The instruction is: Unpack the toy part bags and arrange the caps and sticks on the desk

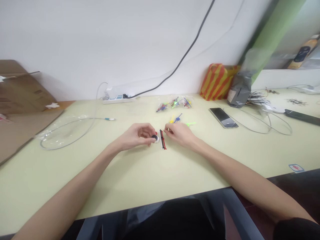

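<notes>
My left hand (141,136) is closed, thumb and fingers pinching a small black round piece (154,137). A bit of white shows just under that piece, and a small red piece (156,133) is beside the fingertips. Right of them, narrow red, black and white plastic sticks (163,140) lie side by side on the table. My right hand (178,132) is curled, its fingertips pressed together close to the upper end of the sticks; what they hold, if anything, is too small to tell. Blue and yellow plastic pieces (178,118) and a green one (191,124) lie behind it.
Clear bags of coloured pieces (174,103) lie by the wall, near a power strip (118,99). A phone (223,118), a striped bag (216,81) and a grey bag (239,90) are at right. A white cable (67,145) and cardboard (22,125) are at left.
</notes>
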Tool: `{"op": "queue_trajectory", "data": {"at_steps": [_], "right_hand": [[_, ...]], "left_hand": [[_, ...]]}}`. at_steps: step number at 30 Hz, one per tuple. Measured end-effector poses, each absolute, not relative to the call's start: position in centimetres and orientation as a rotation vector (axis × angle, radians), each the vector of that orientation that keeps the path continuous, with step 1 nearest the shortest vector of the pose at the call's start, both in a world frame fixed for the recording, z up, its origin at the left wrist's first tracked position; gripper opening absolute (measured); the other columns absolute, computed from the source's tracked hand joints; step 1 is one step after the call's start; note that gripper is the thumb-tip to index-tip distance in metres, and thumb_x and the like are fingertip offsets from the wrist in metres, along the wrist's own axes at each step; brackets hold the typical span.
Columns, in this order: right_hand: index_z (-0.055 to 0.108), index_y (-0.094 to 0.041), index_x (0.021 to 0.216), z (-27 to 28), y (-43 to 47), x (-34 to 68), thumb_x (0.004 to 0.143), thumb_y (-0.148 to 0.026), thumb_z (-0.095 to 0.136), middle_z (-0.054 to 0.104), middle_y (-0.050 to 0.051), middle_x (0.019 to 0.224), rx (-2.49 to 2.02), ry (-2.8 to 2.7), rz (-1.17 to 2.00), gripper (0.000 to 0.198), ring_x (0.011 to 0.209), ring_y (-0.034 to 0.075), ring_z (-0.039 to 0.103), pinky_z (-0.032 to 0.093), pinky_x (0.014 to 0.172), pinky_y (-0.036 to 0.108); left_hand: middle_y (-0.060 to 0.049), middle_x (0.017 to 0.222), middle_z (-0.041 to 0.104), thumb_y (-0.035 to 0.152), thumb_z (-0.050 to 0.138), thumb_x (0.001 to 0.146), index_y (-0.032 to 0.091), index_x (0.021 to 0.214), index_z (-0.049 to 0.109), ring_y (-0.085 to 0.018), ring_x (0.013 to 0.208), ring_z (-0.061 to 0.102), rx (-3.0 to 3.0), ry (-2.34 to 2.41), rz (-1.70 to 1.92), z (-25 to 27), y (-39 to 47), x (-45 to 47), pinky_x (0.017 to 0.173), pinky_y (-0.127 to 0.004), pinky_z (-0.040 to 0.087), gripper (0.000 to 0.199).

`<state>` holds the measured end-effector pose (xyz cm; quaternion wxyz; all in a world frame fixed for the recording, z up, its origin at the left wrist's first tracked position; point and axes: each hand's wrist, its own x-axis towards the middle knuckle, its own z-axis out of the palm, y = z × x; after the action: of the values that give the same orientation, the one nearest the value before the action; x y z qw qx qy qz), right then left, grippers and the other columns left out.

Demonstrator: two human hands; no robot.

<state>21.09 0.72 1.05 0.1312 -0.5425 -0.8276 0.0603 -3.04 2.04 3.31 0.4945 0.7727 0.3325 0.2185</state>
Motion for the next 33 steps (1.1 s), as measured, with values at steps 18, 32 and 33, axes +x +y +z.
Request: {"op": "queue_trajectory", "data": {"at_steps": [18, 32, 33], "right_hand": [[0.069, -0.019, 0.098, 0.8, 0.9, 21.2, 0.103, -0.028, 0.046, 0.073, 0.007, 0.084, -1.542, -2.391, 0.191, 0.026, 0.076, 0.019, 0.064, 0.030, 0.064, 0.027], [0.069, -0.019, 0.097, 0.9, 0.7, 21.1, 0.104, -0.031, 0.045, 0.073, 0.007, 0.083, -1.567, -2.383, 0.186, 0.028, 0.073, 0.019, 0.063, 0.030, 0.062, 0.027], [0.069, -0.019, 0.097, 1.0, 0.7, 21.2, 0.104, -0.031, 0.045, 0.074, 0.007, 0.083, -1.562, -2.380, 0.182, 0.028, 0.074, 0.019, 0.064, 0.030, 0.063, 0.027]], "left_hand": [[0.005, 0.061, 0.039, 0.043, 0.064, 0.089, 0.021, 0.079, 0.059, -0.011, 0.053, 0.035, 2.262, 0.875, 0.170, 2.8, 0.0, -2.1, 0.050, -0.025, 0.027, 0.024], [0.004, 0.061, 0.027, 0.029, 0.055, 0.089, 0.020, 0.066, 0.031, -0.011, 0.055, 0.022, 2.371, 0.894, 0.232, 2.1, -0.1, -2.0, 0.049, -0.027, 0.020, 0.035], [0.004, 0.061, 0.026, 0.028, 0.055, 0.089, 0.020, 0.065, 0.030, -0.011, 0.054, 0.021, 2.377, 0.890, 0.243, 2.1, -0.1, -2.0, 0.049, -0.027, 0.020, 0.035]]}}
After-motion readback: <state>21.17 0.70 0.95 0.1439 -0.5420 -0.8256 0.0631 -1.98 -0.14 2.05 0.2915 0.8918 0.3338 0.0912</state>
